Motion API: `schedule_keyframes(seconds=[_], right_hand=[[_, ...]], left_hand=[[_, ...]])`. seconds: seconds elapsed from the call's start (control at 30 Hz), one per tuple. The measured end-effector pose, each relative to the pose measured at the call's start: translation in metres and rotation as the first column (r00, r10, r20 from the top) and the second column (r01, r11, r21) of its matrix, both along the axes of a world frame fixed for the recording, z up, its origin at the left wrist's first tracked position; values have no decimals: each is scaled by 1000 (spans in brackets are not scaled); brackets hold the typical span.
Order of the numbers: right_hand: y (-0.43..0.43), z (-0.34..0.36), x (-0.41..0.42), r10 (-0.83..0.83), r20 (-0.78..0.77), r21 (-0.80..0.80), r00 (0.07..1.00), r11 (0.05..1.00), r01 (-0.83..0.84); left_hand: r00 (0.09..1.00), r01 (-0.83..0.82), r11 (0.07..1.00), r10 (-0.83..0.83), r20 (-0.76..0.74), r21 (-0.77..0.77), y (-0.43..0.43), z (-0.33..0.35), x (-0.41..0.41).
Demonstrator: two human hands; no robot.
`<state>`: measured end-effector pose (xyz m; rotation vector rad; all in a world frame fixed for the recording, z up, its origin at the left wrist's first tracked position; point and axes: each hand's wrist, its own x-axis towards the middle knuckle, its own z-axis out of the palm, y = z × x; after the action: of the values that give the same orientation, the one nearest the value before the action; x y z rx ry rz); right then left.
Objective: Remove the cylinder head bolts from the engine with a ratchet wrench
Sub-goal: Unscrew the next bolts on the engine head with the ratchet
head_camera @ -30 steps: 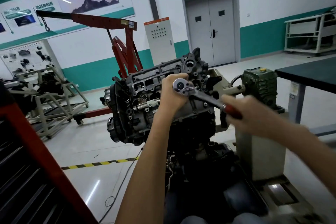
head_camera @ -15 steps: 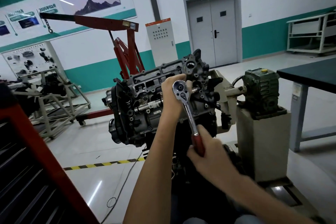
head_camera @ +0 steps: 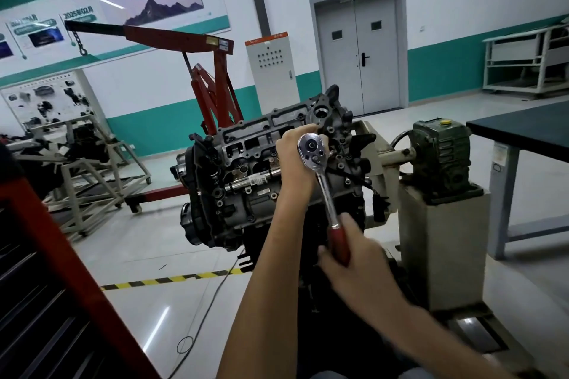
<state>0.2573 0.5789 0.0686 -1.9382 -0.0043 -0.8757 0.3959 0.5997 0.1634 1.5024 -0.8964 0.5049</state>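
Note:
A dark engine [head_camera: 246, 175] hangs on a rotating stand, its cylinder head facing me. A chrome ratchet wrench [head_camera: 323, 188] with a red handle is set on the head near its right end, handle pointing down and slightly right. My left hand [head_camera: 294, 160] is curled behind the ratchet's round head, holding it against the engine. My right hand [head_camera: 354, 264] grips the red handle at the lower end. The bolt under the ratchet head is hidden.
The stand's green gearbox [head_camera: 440, 154] sits on a grey pedestal [head_camera: 443, 249] to the right. A dark-topped table [head_camera: 523, 129] stands far right. A red engine hoist [head_camera: 212, 77] is behind. A red tool cabinet [head_camera: 46, 271] fills the lower left. Striped floor tape [head_camera: 172, 280] crosses below.
The ratchet handle swung from pointing right to pointing down, my right hand moving with it. In the last half second it barely shifted. My left hand stayed at the ratchet head.

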Motion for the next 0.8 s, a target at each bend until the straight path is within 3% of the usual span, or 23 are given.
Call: schedule_keyframes(seconds=[0.07, 0.13, 0.23, 0.33, 0.43, 0.47, 0.53, 0.63, 0.7, 0.8], right_hand=[[27, -7, 10, 54, 29, 129, 998, 990, -57], [22, -5, 10, 82, 21, 111, 996, 990, -83], [-32, 12, 0, 47, -48, -221, 998, 974, -56], [-98, 52, -8, -29, -100, -594, 995, 804, -36], [-124, 76, -6, -157, -41, -774, 987, 629, 68], [-122, 72, -6, -163, -41, -759, 986, 647, 76], [-99, 48, -9, -116, -83, -620, 990, 783, 40], [-36, 9, -8, -27, -59, -222, 998, 975, 13], [4, -4, 0, 29, -38, 38, 999, 999, -27], [28, -9, 8, 88, 8, 127, 996, 988, -88]], left_hand=[[996, -42, 999, 40, -74, -23, -3, 0, 3], [999, -46, 998, 47, -10, 33, -1, 0, 3], [1000, 25, 998, -26, 17, 62, 9, 0, 2], [996, 13, 987, -27, 89, 157, 15, 7, 6], [988, -16, 974, -20, 154, 228, 14, 9, 3], [991, -6, 983, -19, 136, 185, 14, 6, 1], [994, 10, 995, -21, 107, 101, 13, -2, -2], [999, 36, 998, -37, 33, 48, 9, -2, -6], [999, -6, 997, 3, 44, 75, 5, 4, -8], [999, -41, 993, 38, 37, 107, 3, 5, -8]])
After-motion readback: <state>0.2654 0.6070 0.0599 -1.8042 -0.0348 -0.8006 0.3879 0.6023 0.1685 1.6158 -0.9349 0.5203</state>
